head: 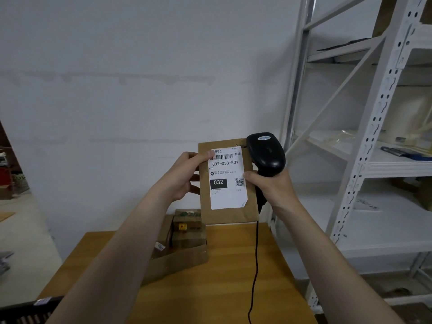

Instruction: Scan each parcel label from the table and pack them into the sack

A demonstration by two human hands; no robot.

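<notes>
L hand (181, 177) holding labelled parcel (228, 206), R hand (272, 187) gripping scanner (266, 154)

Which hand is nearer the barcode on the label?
Left. The left hand, holding the parcel, has its thumb at the barcode; the right hand, gripping the scanner, is lower by the QR code.
</notes>
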